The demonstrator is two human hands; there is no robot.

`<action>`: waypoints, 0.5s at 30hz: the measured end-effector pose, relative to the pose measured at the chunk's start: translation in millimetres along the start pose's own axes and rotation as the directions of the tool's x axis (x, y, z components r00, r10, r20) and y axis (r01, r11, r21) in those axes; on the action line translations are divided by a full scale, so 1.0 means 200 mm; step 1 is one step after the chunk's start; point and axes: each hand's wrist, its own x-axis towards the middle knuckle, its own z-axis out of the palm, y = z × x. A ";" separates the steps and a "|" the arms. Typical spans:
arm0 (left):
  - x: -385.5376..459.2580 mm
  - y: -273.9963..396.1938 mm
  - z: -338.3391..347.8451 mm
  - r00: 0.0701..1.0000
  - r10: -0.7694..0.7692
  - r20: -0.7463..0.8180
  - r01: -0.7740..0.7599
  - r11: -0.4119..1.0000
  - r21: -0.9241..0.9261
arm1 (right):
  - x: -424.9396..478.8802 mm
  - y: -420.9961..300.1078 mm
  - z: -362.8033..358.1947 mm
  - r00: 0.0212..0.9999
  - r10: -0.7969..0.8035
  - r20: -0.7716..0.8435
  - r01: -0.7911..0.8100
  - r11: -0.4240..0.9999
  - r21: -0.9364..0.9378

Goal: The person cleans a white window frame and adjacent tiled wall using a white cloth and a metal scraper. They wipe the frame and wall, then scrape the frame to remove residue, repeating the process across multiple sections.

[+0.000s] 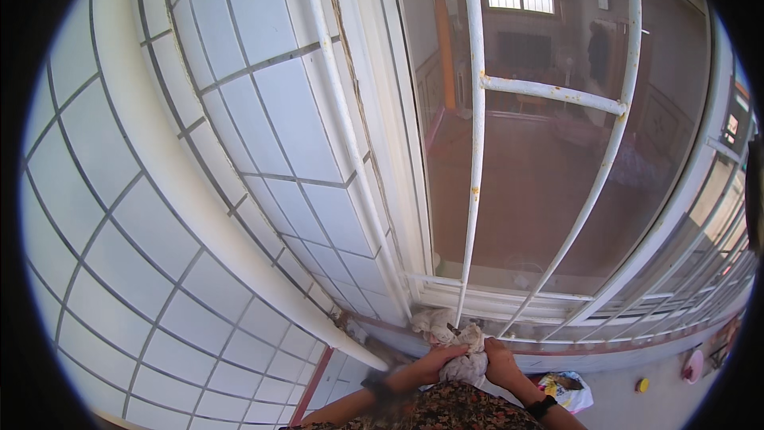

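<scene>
A crumpled, soiled off-white cloth (462, 368) is bunched between my two hands, low in the view, close to the window sill. My left hand (440, 363) grips it from the left, and my right hand (500, 363) has its fingers closed on the cloth's right edge. Part of the cloth rests up against the sill at the foot of the white metal window bars (475, 191), which show rust spots. Behind the bars stands a window pane (537, 209) in a white frame, with a room visible through it.
White tiled walls (161, 233) rise at the left, with a thick white pipe (239, 257) running down beside them. On the ground at the lower right lie a printed plastic bag (582, 397), a small yellow container (642, 385) and a pink basin (693, 366).
</scene>
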 end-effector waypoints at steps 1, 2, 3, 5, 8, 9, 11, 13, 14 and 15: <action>0.02 -0.03 -0.04 0.999 -0.002 0.036 0.005 0.996 -0.086 | 0.02 -0.05 -0.02 0.999 0.028 0.040 -0.028 0.999 -0.017; 0.04 -0.06 -0.07 0.997 -0.002 0.074 0.015 0.985 -0.170 | 0.03 0.12 0.14 0.956 -0.123 -0.265 0.146 0.987 0.066; 0.07 -0.10 -0.10 0.999 0.004 0.054 0.009 0.971 -0.237 | 0.03 0.16 0.14 0.964 0.078 -0.253 -0.020 0.975 0.223; 0.09 -0.15 -0.14 1.000 0.030 0.000 -0.028 0.930 -0.367 | 0.06 0.19 0.14 0.893 0.429 -0.132 -0.312 0.805 0.505; 0.01 -0.14 -0.21 0.999 -0.033 -0.029 0.020 0.935 -0.354 | 0.11 -0.09 0.01 0.909 0.409 -0.076 -0.200 0.588 0.784; -0.03 -0.13 -0.19 1.000 -0.012 -0.019 0.004 0.932 -0.363 | 0.12 -0.11 0.01 0.924 0.375 -0.068 -0.156 0.533 0.831; -0.10 -0.04 -0.14 0.999 0.030 0.012 -0.024 0.938 -0.346 | 0.16 -0.14 0.01 0.933 0.359 -0.003 -0.198 0.521 0.830; -0.12 -0.12 -0.25 0.999 0.037 0.013 -0.030 0.944 -0.329 | 0.20 -0.15 0.05 0.985 0.170 -0.011 -0.111 0.690 0.715; -0.11 -0.13 -0.27 0.999 0.037 0.012 -0.030 0.943 -0.330 | 0.21 -0.13 0.05 0.998 0.043 -0.051 -0.004 0.799 0.602; -0.09 -0.12 -0.26 0.999 0.044 0.016 -0.036 0.940 -0.339 | 0.22 -0.14 0.07 0.995 -0.033 -0.099 0.079 0.862 0.502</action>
